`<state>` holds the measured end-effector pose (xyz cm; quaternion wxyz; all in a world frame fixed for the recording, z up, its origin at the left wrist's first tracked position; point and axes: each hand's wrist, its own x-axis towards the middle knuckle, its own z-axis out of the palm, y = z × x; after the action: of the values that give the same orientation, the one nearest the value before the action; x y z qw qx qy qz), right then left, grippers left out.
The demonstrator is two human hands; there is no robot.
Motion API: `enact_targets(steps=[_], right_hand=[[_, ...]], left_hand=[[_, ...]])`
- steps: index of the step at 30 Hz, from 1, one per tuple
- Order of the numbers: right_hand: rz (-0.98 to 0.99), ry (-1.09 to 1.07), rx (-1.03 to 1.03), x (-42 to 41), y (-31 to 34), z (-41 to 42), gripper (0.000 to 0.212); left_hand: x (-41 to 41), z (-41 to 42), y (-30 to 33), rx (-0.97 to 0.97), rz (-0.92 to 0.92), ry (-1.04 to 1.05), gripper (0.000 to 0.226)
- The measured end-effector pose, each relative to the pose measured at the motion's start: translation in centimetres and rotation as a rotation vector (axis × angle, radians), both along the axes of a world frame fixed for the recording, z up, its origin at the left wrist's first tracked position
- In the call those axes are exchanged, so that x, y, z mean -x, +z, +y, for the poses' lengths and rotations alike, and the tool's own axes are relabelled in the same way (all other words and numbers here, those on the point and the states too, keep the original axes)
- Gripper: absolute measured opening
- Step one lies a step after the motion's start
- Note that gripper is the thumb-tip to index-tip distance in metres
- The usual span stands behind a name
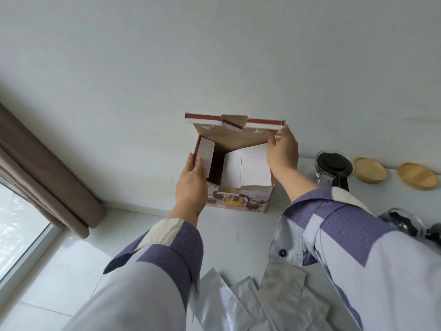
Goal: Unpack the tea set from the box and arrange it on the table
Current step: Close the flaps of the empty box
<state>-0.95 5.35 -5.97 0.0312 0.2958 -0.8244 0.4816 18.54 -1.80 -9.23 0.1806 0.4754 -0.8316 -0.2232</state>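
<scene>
No legible txt; box (238,199) front print too blurred.

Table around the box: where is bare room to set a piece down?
Bare table lies between the box and the silver pouches, and left of the box toward the curtain. Right side is crowded: glass teapot, two wooden coasters, a glass cup.

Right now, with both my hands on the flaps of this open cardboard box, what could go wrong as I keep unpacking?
1. The glass teapot with the black lid stands close behind your right hand; drawing that arm back could knock it.
2. Your left hand only holds the side flap of the printed cardboard box, so the box may slide if you pull.
3. The silver foil pouches lie beneath your sleeves and could be swept off.
</scene>
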Motion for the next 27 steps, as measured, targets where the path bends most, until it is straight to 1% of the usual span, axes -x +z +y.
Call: enact_targets(steps=[1, 3, 4, 5, 6, 7, 8, 10, 11, 13, 14, 16, 18, 20, 24, 27], right_hand=[[0.049, 0.018, 0.010, -0.7, -0.5, 0.9, 0.032], [0.066, 0.058, 0.016, -2.0, -1.3, 2.8, 0.052], [0.062, 0.074, 0.010, -2.5, -1.7, 3.6, 0.062], [0.073, 0.091, 0.002, -3.0, -2.0, 4.5, 0.066], [0.088, 0.117, -0.008, -3.4, -2.4, 5.2, 0.067], [0.100, 0.150, -0.019, -3.8, -2.6, 5.8, 0.064], [0.099, 0.185, -0.032, -4.0, -2.7, 6.4, 0.061], [0.075, 0.255, -0.084, -4.4, -2.6, 7.3, 0.060], [0.064, 0.289, -0.118, -4.5, -2.5, 7.7, 0.062], [0.056, 0.330, -0.177, -4.7, -2.1, 8.4, 0.061], [0.065, 0.337, -0.190, -4.7, -2.0, 8.6, 0.058], [0.102, 0.338, -0.194, -4.8, -2.0, 8.9, 0.048], [0.128, 0.327, -0.193, -4.6, -2.0, 8.9, 0.038], [0.145, 0.317, -0.200, -4.4, -2.3, 8.8, 0.033], [0.168, 0.298, -0.185, -4.6, -2.7, 8.8, 0.033], [0.177, 0.279, -0.169, -4.8, -3.0, 8.7, 0.033]], left_hand=[[0.0, 0.1, 0.1, -0.005, 0.013, 0.000, 0.047], [0.0, 0.1, 0.3, -0.034, 0.075, 0.003, 0.047], [0.0, 0.0, 0.4, -0.053, 0.132, 0.012, 0.043], [-0.1, 0.0, 0.5, -0.073, 0.194, 0.029, 0.036], [-0.2, 0.1, 0.7, -0.094, 0.257, 0.049, 0.032], [-0.4, 0.2, 0.9, -0.126, 0.320, 0.066, 0.033], [-0.7, 0.4, 1.1, -0.175, 0.376, 0.077, 0.043], [-1.4, 1.1, 1.5, -0.276, 0.442, 0.098, 0.069], [-1.8, 1.3, 1.4, -0.287, 0.441, 0.105, 0.076], [-2.5, 1.4, 1.3, -0.258, 0.418, 0.101, 0.078], [-2.7, 1.4, 1.3, -0.218, 0.391, 0.081, 0.075], [-3.1, 1.2, 1.3, -0.131, 0.304, 0.010, 0.061], [-3.4, 1.2, 1.6, -0.096, 0.248, -0.035, 0.049], [-3.6, 1.0, 1.8, -0.059, 0.218, -0.042, 0.043], [-3.6, 0.7, 1.5, -0.059, 0.272, 0.006, 0.035], [-3.5, 0.8, 1.5, -0.021, 0.285, 0.023, 0.033]])
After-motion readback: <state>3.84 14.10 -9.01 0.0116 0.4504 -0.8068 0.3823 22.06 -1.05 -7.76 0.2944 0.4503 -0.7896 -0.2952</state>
